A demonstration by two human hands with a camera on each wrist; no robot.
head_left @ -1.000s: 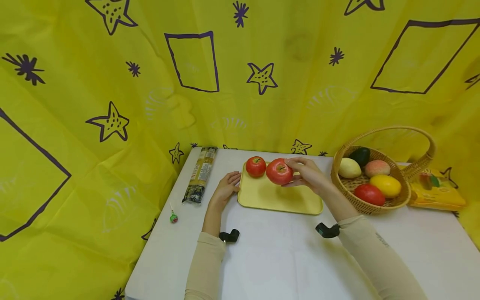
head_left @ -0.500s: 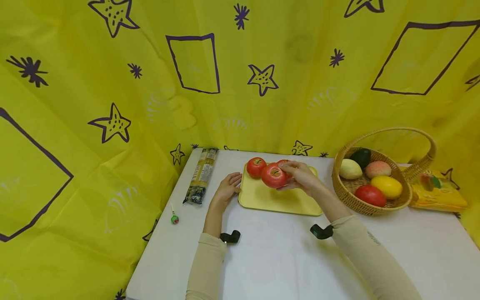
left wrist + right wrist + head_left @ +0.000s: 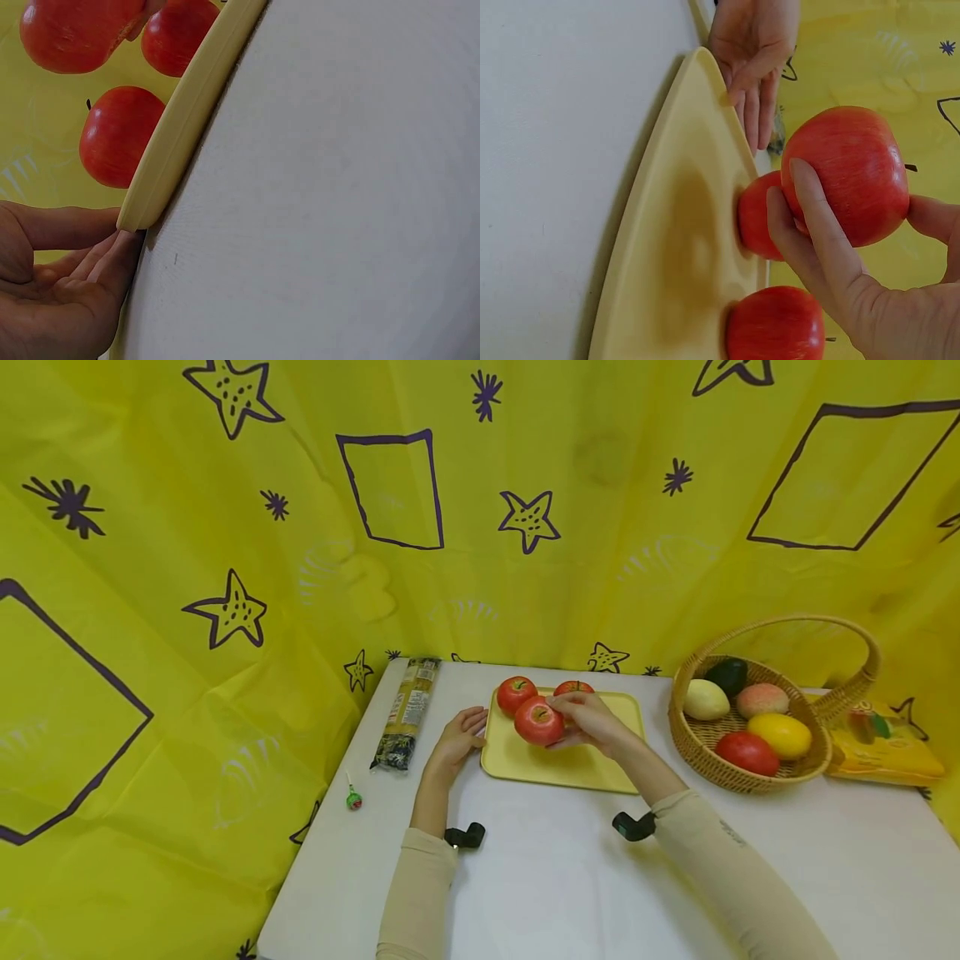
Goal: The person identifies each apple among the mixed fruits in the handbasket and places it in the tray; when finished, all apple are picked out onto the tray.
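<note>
My right hand [image 3: 588, 720] pinches a red apple [image 3: 538, 722] between thumb and fingers, raised over a pale yellow tray [image 3: 517, 758]. In the right wrist view this held apple [image 3: 847, 176] has its dark stem pointing right. Two more red apples lie along the tray's far side: one apple [image 3: 516, 695] at the left corner, another apple [image 3: 574, 687] partly hidden behind the right hand. My left hand [image 3: 456, 742] is at the tray's left end. The left wrist view shows its thumb [image 3: 82, 225] and fingers holding the tray's rim [image 3: 176, 135].
A wicker basket [image 3: 693, 752] with a tall handle stands on the right, with several fruits inside. Behind it lies a yellow packet [image 3: 885, 747]. At left are a long clear-wrapped package [image 3: 405, 714] and a green lollipop [image 3: 353, 798]. A yellow patterned curtain [image 3: 480, 577] hangs behind the table.
My right hand has carried the held apple leftward and slightly nearer me over the tray, revealing the apple behind it. The left hand stays at the tray's left end.
</note>
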